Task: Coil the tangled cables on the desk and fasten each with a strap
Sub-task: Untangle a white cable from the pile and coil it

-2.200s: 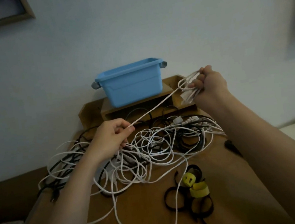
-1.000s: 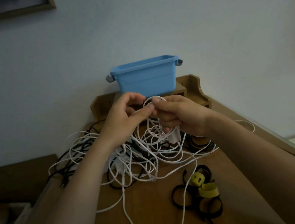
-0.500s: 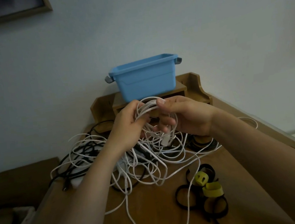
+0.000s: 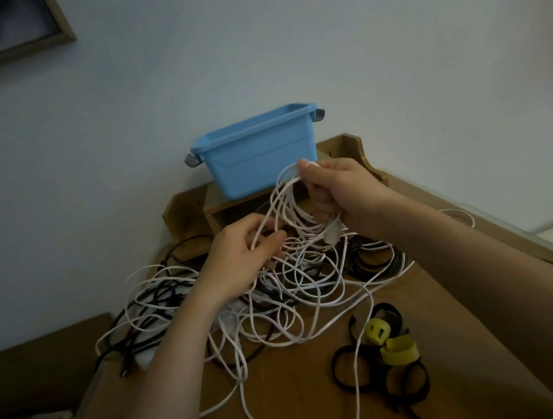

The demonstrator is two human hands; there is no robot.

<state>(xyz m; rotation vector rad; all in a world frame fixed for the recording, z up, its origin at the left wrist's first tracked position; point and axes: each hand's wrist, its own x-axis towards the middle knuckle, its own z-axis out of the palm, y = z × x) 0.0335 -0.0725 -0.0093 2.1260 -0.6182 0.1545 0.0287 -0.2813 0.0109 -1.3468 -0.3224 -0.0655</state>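
As I judge it, the step in hand is winding one white cable [image 4: 290,204] into even loops. To do it well, each new turn should match the size of those already gathered, and the slack should be drawn gently out of the tangle [image 4: 312,291] so that no knot comes with it (the black leads [image 4: 377,261] cross it in several places). The right hand [image 4: 346,198] is raised above the surface [image 4: 306,395], in front of the blue bin [image 4: 262,155]. Its grip is closed on the top of the bunched loops, thumb pressing down and fingers curled, and the loops hang below it. The left hand [image 4: 239,261] sits lower and nearer, its grip pinching a strand that runs up to the coil. The rest of the cable lies in the heap beneath both hands. The straps [image 4: 388,351], black and yellow, lie apart from it at the front right.
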